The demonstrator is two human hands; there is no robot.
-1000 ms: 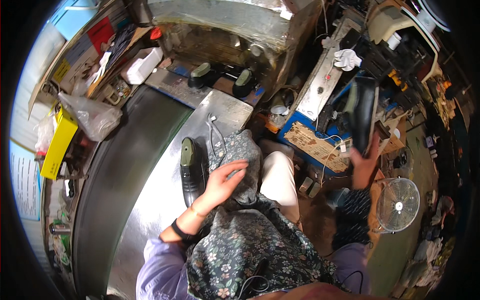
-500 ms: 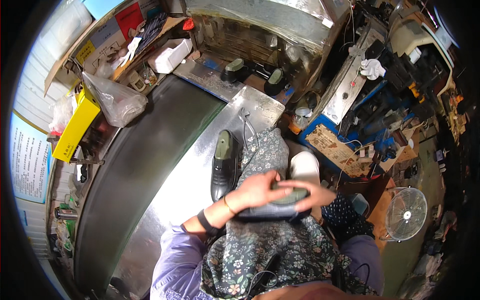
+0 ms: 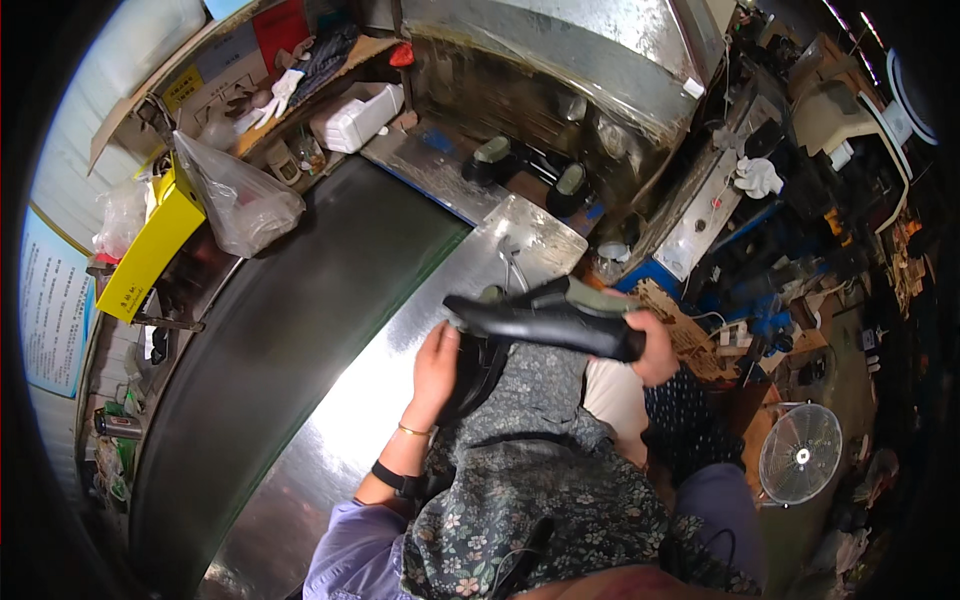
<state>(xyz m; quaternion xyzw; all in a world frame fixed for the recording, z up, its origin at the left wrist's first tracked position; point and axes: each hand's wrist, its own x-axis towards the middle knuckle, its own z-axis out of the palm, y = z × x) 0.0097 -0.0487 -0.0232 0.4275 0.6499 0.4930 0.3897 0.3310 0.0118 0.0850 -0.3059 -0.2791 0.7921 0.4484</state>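
Observation:
A black leather shoe with an olive-green last or lining showing in its opening is held level above my lap, toe to the left. My right hand is closed round its heel end. Bent fingers of my left hand meet the toe end from below; a small pale patch there is too unclear to name. Partly hidden beneath, a second black shoe stands on the metal tabletop. Beyond the held shoe lie metal pliers, partly covered by it.
A dark conveyor belt runs along the left. More black shoes stand at its far end. A yellow box, a clear plastic bag and a white container line the far left side. A round fan stands at right.
The shoe has risen from my lap and moved away from me, now stretched out sideways. My hands have parted, the left toward the toe and the right to the heel.

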